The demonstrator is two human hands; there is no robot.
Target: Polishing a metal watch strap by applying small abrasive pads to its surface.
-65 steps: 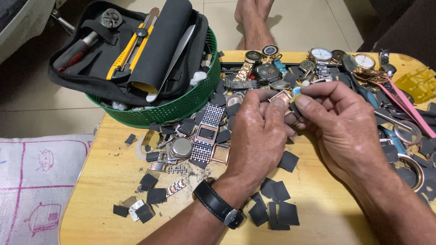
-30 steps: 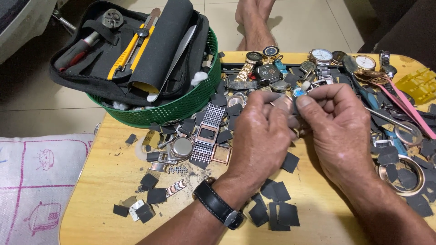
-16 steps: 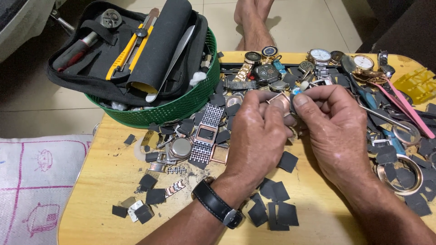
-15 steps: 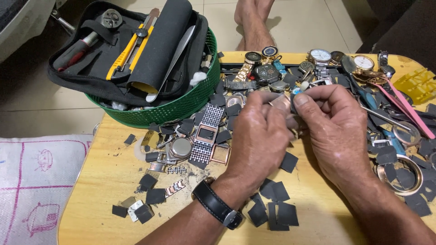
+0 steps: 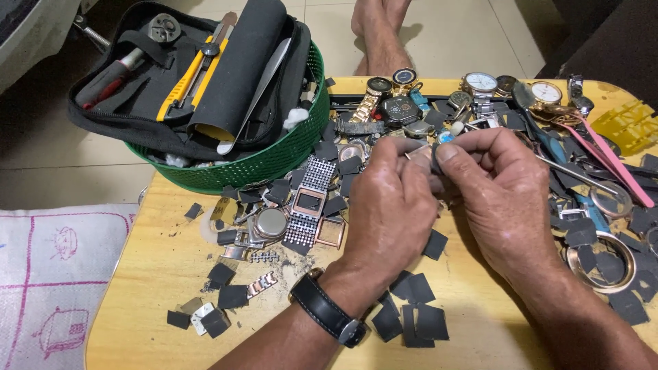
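Green basket point(image 5: 274, 161) with tool pouch: upper left. Square watch case point(image 5: 310, 203): loose on tabletop point(image 5: 157, 274). Left hand point(image 5: 387, 205): grip pinched narrow on small metal part point(image 5: 418, 152), at centre above the clutter. Right hand point(image 5: 504, 192): fingertips closed on the same part. Best kept low over the tabletop, both pinches steady.

The table point(image 5: 157, 274) is smooth yellow wood with a slight sheen. The basket point(image 5: 274, 161) is green perforated plastic; the pouch point(image 5: 137, 116) in it is matt black cloth. The watches point(image 5: 480, 85) are shiny metal. The scraps point(image 5: 418, 322) look matt black. The strap point(image 5: 322, 312) is dull black leather.
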